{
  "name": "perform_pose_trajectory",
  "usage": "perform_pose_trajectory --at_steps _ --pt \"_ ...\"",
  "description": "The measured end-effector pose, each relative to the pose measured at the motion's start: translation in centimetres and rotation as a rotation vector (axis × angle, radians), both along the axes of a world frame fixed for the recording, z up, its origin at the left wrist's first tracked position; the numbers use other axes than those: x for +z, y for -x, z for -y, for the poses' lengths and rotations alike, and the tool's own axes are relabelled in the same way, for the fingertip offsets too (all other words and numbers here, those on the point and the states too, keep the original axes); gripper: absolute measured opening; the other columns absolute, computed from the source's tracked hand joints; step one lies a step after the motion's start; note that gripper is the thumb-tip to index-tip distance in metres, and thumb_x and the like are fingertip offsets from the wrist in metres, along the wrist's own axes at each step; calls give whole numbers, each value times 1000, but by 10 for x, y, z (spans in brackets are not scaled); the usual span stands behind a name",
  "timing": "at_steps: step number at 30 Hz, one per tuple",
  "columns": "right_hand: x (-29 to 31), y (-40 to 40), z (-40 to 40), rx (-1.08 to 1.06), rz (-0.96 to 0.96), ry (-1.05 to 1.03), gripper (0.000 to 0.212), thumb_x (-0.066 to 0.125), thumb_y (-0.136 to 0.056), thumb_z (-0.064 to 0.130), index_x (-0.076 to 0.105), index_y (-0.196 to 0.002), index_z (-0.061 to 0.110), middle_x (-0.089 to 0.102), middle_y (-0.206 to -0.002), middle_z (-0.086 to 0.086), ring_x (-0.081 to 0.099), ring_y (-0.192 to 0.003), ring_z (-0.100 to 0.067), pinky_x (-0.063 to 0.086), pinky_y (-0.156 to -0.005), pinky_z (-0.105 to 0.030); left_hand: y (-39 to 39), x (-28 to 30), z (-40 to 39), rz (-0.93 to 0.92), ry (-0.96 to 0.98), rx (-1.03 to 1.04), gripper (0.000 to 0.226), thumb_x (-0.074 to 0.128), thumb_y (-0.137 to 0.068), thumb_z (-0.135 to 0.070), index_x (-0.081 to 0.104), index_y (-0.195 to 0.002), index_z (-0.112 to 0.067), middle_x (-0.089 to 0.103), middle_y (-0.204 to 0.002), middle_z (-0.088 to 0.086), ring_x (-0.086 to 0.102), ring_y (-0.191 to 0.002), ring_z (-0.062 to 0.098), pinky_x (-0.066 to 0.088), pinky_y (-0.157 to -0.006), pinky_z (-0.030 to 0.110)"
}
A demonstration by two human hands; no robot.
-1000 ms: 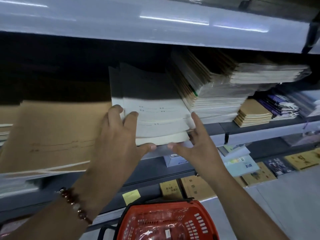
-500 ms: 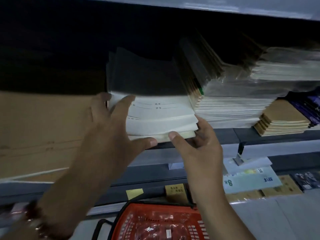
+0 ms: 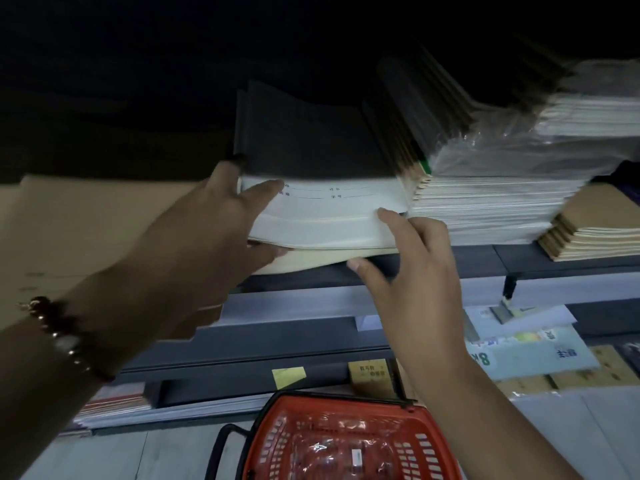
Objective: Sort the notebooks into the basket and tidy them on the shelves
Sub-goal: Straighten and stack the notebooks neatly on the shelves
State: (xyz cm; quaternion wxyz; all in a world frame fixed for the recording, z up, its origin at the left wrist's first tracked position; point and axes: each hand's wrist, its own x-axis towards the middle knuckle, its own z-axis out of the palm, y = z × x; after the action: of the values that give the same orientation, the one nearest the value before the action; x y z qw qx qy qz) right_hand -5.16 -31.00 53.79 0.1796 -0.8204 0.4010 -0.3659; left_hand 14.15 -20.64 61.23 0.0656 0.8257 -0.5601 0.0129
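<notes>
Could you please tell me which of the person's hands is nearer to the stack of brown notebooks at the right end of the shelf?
The right hand. It rests at the white notebook pile's right front corner, on the side toward the brown notebooks. The left hand grips that pile's left edge, farther away.

- Left hand (image 3: 194,251): bare, with a bare forearm and no sleeve in sight.
- Dark reddish-brown round-bead bracelet (image 3: 60,336) on the left wrist, with a few paler, glossy beads.
- Right hand (image 3: 420,275): bare, no rings or sleeve showing, short plain nails.
</notes>
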Motion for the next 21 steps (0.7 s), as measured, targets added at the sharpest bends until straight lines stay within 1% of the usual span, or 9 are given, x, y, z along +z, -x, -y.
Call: perform_pose_trajectory --at_steps 1,3,6,9,12,15,18,19,21 --pt "0 -1 0 -6 22 -25 58 79 -83 31 55 -136 26 47 -127 3 55 -107 -16 55 -86 -32 2 -2 0 -11 -18 -1 96 62 -75 -71 20 -155 -37 29 -139 6 45 -122 24 42 -89 33" --pt "-2 0 -3 13 65 -83 59 78 -84 32 53 -138 30 42 -132 7 54 -109 -13 54 -86 -29 5 -4 -2 1 -59 -10 113 59 -62 -83 15 -154 -35 25 -143 4 38 -128 23 42 -97 36" --pt "-5 4 -9 59 57 -66 63 75 -85 39 49 -142 31 34 -143 6 42 -121 -5 45 -89 -15 4 -5 2 179 -80 -45 115 57 -63 -84 15 -156 -31 27 -149 8 31 -133 29 31 -111 43" --pt "-8 -2 -11 44 -43 48 61 73 -86 40 52 -142 26 32 -150 -7 38 -130 -19 41 -102 -26 1 1 14 149 -154 -48 110 62 -69 -79 8 -156 -40 30 -150 5 33 -133 29 36 -104 42" --pt "-4 -15 -9 0 -115 102 55 69 -90 39 52 -141 26 31 -151 -14 34 -130 -26 39 -109 -41 -5 7 26 134 -145 -70 88 67 -80 -63 23 -154 -42 42 -141 8 45 -123 30 43 -92 40" --pt "2 -18 -13 -16 -84 118 49 67 -91 36 55 -137 24 28 -153 -13 33 -131 -26 39 -108 -44 -12 8 30 113 -139 -77 83 71 -81 -57 30 -151 -42 48 -133 9 49 -115 30 44 -90 38" --pt "7 -9 -21 98 5 99 36 67 -92 31 61 -127 23 49 -135 -3 45 -123 -17 44 -101 -35 -18 11 27 -28 -225 -90 97 66 -70 -75 18 -150 -52 41 -140 5 41 -114 20 38 -87 34" --pt "9 -7 -22 173 10 20 29 66 -93 31 64 -121 23 58 -123 4 52 -113 -10 48 -94 -32 -21 13 25 -76 -232 -98 97 60 -68 -81 15 -150 -54 40 -143 5 41 -116 20 36 -87 33" --pt "16 -12 -20 322 34 -293 18 66 -93 32 71 -109 25 68 -101 15 62 -95 -1 53 -83 -28 -26 15 23 -108 -211 -105 95 47 -68 -83 17 -152 -50 44 -145 8 46 -119 22 38 -90 32"
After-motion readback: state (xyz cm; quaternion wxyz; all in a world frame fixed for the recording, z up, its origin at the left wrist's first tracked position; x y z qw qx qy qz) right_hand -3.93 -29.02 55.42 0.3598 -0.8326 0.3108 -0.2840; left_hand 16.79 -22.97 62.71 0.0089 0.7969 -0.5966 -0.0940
